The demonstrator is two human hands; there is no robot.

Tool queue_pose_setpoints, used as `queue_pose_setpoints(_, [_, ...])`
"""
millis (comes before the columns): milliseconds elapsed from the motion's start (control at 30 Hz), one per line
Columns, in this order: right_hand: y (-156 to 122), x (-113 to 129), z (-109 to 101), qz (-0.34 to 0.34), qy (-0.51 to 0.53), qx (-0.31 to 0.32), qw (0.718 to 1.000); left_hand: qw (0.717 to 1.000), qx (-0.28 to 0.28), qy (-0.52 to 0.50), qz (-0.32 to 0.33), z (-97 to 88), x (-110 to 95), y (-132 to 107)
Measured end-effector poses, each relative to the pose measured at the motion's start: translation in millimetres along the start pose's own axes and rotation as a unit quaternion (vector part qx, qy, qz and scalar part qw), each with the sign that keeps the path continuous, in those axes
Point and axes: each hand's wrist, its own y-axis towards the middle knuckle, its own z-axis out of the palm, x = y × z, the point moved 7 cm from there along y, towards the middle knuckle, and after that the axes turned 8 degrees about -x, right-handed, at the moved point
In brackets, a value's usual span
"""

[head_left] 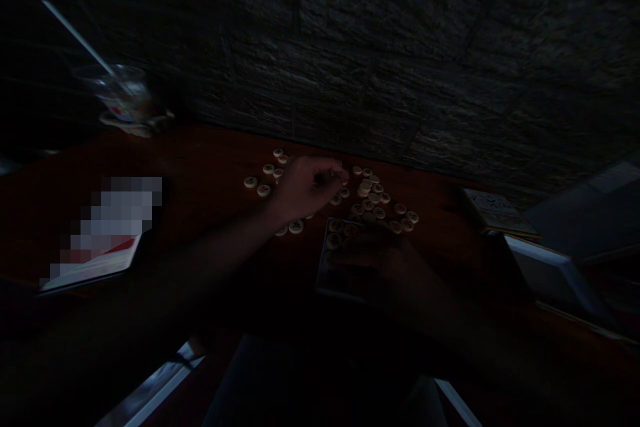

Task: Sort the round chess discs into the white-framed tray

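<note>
Round Chinese chess pieces [373,198] with black or red characters lie scattered on the dark wooden table. My left hand [305,187] reaches over them, thumb and fingertips pinched together; what is between them, if anything, I cannot make out. Near the table's front, a shallow box [325,273] holds several pieces [335,225] lying side by side in its far left part. Over that box is my right hand [385,253], in deep shadow, its thumb and fingers apart above the pieces. Part of the box is hidden beneath this hand.
A clear plastic cup [127,97] with a straw stands on the back left. A partly pixelated sheet or booklet [110,260] lies on the left. On the right are a small book-like item [495,210] and an open tray or lid [545,273]. A stone wall [330,60] borders the table's back.
</note>
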Motion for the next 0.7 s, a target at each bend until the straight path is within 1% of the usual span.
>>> queue_pose_setpoints(67, [-0.4, 0.6, 0.0, -0.002, -0.004, 0.001, 1.000, 1.000, 0.005, 0.001, 0.000, 0.1, -0.4, 0.2])
queue_pose_setpoints(167, [0.5, 3.4, -6.0, -0.016, 0.010, -0.015, 1.000, 1.000, 0.005, 0.009, 0.009, -0.9, -1.4, 0.8])
queue_pose_setpoints(267, [2.4, -0.6, -21.5, -0.009, 0.035, -0.076, 0.996, 1.000, -0.008, 0.011, 0.003, -2.2, 0.3, 2.1])
queue_pose_setpoints(367, [2.2, -18.7, -37.6, 0.043, 0.031, -0.155, 0.986, 0.999, -0.029, -0.008, -0.026, -3.2, 6.3, 4.9])
queue_pose_setpoints(500, [0.0, -49.7, -44.6, 0.118, 0.025, -0.195, 0.973, 0.995, -0.058, -0.031, -0.072, -9.0, 15.8, 12.8])
queue_pose_setpoints(600, [-1.0, -70.1, -46.9, 0.159, 0.033, -0.217, 0.963, 0.991, -0.099, -0.039, -0.081, -22.7, 17.8, 25.7])
queue_pose_setpoints(700, [0.9, -81.7, -48.8, 0.168, 0.028, -0.235, 0.957, 0.981, -0.165, -0.049, -0.095, -40.0, 18.5, 53.0])
